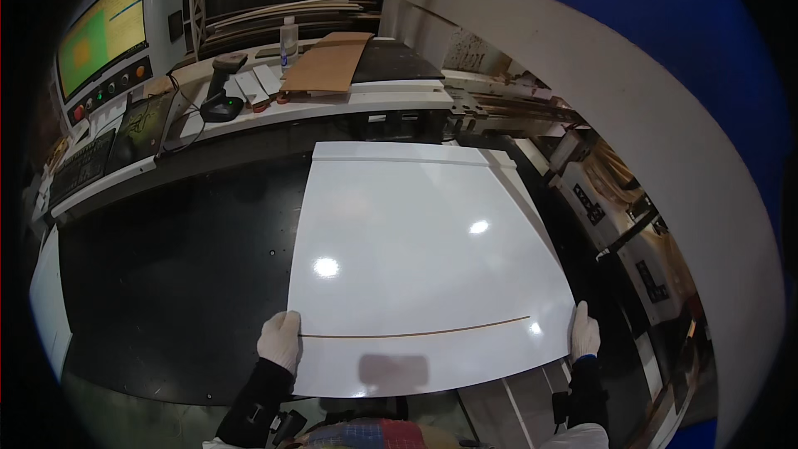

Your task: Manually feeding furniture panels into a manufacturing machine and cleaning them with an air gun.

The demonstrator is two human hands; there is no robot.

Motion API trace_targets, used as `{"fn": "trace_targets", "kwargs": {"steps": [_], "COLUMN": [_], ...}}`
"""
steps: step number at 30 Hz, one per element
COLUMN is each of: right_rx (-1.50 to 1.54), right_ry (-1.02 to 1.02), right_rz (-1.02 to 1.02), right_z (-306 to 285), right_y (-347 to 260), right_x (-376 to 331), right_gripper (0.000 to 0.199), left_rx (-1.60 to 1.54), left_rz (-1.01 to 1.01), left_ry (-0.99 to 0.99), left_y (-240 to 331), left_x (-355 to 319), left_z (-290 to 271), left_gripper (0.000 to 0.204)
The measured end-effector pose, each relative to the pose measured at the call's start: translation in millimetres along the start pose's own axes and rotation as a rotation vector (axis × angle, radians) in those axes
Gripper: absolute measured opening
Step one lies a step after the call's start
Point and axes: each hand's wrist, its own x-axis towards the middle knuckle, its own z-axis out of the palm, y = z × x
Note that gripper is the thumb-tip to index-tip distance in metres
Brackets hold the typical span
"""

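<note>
A large glossy white panel (pixel 416 241) lies in front of me, partly over a black table surface. A thin brown groove runs across it near its front edge. Along its far and right sides shows a further white strip, perhaps a second board beneath. My left hand (pixel 280 339), in a white knitted glove, is closed on the panel's left edge beside one end of the groove. On the opposite edge my right hand (pixel 585 332), gloved the same way, grips the panel with the thumb side up. The fingers under the panel are hidden.
The black table (pixel 183 258) extends left. Behind it, a white ledge holds a barcode scanner (pixel 223 96), a brown board (pixel 328 62) and a clear bottle (pixel 288 43). A control monitor (pixel 104 29) stands far left. A white and blue machine housing (pixel 657 108) curves along the right.
</note>
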Motion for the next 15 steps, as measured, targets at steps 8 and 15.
{"fn": "trace_targets", "kwargs": {"steps": [8,15], "right_rx": [-0.152,-0.064], "right_ry": [-0.028,0.179], "right_rz": [0.007,-0.346], "right_z": [22,35], "right_y": [-19,-11], "right_x": [75,75], "right_gripper": [0.070,0.041], "left_rx": [-0.064,0.139], "left_rz": [-0.053,0.076], "left_ry": [-0.023,-0.081], "left_y": [32,25], "left_x": [0,-2], "left_z": [48,72], "left_gripper": [0.044,0.046]}}
